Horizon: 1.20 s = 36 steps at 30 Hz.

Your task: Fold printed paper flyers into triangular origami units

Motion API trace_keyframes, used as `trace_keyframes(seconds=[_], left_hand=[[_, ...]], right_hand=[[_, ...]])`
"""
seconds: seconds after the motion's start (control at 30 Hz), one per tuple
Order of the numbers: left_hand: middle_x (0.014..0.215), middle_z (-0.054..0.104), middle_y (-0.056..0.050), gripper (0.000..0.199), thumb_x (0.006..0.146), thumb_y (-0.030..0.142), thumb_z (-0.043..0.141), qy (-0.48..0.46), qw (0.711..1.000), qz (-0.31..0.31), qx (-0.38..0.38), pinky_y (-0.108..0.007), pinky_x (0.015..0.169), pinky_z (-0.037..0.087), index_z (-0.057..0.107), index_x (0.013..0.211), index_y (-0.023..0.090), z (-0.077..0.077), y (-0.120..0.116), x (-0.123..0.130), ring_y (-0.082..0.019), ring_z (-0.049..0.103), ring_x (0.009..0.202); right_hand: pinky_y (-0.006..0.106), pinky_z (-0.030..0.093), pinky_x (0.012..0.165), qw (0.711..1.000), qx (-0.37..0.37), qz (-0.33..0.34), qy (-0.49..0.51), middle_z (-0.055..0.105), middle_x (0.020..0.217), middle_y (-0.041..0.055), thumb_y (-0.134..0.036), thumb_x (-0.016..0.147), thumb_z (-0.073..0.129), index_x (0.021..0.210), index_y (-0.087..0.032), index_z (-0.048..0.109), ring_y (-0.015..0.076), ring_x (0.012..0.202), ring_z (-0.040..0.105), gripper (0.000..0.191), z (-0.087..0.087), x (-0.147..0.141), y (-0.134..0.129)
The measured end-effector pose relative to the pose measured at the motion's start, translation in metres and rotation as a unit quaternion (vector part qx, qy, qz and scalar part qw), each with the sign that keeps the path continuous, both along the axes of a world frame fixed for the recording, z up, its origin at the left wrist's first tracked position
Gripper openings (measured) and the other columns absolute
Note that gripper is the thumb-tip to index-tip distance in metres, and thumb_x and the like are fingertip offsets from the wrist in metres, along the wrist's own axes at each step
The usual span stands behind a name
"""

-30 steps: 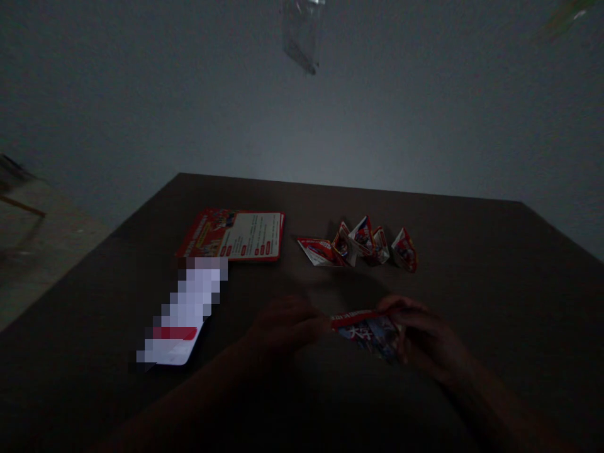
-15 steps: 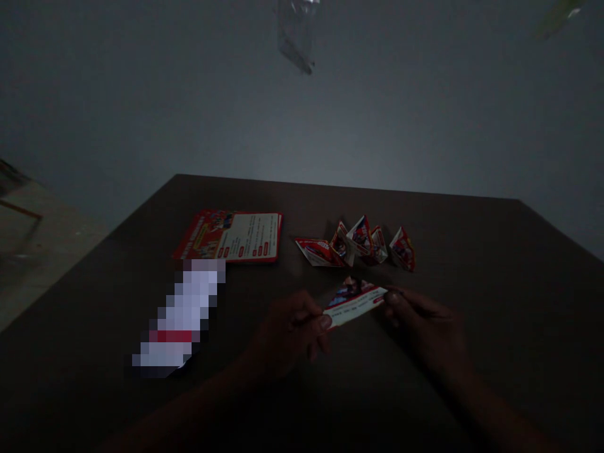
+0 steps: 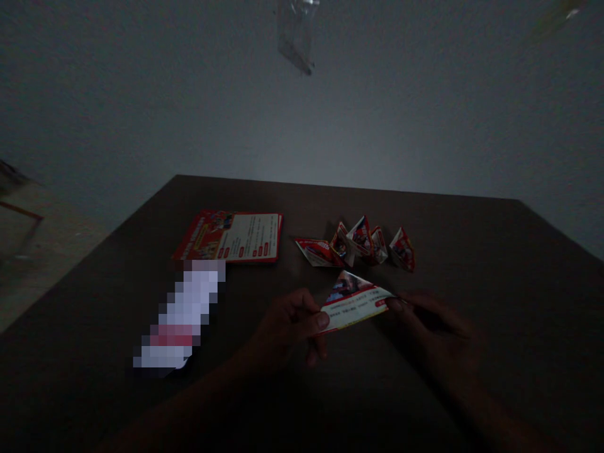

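The paper (image 3: 352, 306) is folded into a triangle — point away from the wearer, long edge near and slanting up to the right in view. A dark picture fills the tip; below a red stripe runs a pale, printed band, pinched at both ends.

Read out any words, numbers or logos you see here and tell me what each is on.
Nothing reads clearly enough to quote.
Held folded paper: print too small and dim.
Stack of leaflets: lines of print and red labels, too small.
Folded pieces beyond: print too small to read.
Phone: screen pixelated, unreadable.
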<state>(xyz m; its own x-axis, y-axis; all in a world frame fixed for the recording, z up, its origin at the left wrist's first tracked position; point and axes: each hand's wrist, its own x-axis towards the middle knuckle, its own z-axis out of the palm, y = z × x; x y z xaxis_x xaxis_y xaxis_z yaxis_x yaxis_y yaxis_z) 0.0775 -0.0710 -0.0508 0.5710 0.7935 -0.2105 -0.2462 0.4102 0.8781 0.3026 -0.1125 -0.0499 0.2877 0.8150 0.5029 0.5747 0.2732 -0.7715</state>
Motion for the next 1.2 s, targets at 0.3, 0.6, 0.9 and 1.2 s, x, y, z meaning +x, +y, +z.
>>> trace_keyframes(seconds=[0.3,0.6,0.9,1.2], left_hand=[[0.045,0.06,0.005,0.025,0.075,0.026,0.069,-0.066,0.995,0.004,-0.076,-0.015,0.031,0.038,0.046,0.071,0.017,-0.001,0.003,-0.002,-0.009,0.05,0.032],[0.038,0.054,0.006,0.022,0.076,0.025,0.066,-0.081,0.99,0.003,-0.115,-0.018,0.033,0.034,0.045,0.073,0.018,0.004,0.002,-0.003,-0.007,0.039,0.026],[0.046,0.06,0.004,0.025,0.072,0.028,0.07,-0.009,0.993,0.083,-0.083,-0.019,0.034,0.036,0.051,0.083,0.016,0.002,0.005,-0.002,-0.009,0.045,0.031],[0.055,0.063,0.003,0.018,0.076,0.029,0.068,0.232,0.944,0.168,0.165,-0.02,0.048,0.044,0.056,0.069,0.016,0.013,-0.005,0.0,-0.011,0.057,0.047]], right_hand=[[0.032,0.06,0.06,0.997,-0.065,0.036,0.009,0.075,0.078,0.0029,-0.027,0.07,0.076,0.085,-0.024,0.074,0.0205,0.065,0.07,0.016,0.002,0.004,-0.002],[0.032,0.062,0.063,0.991,-0.006,0.117,-0.068,0.076,0.087,-0.0004,-0.021,0.073,0.074,0.094,-0.034,0.074,0.0218,0.071,0.072,0.025,0.006,0.009,-0.001],[0.03,0.062,0.061,0.989,-0.019,0.128,-0.075,0.077,0.083,0.0005,-0.02,0.074,0.073,0.089,-0.031,0.075,0.0207,0.069,0.072,0.019,0.011,0.005,0.001],[0.028,0.06,0.06,0.984,-0.088,0.135,-0.076,0.077,0.085,0.0042,-0.025,0.08,0.066,0.089,-0.022,0.074,0.0195,0.068,0.072,0.013,0.003,0.004,0.006]])
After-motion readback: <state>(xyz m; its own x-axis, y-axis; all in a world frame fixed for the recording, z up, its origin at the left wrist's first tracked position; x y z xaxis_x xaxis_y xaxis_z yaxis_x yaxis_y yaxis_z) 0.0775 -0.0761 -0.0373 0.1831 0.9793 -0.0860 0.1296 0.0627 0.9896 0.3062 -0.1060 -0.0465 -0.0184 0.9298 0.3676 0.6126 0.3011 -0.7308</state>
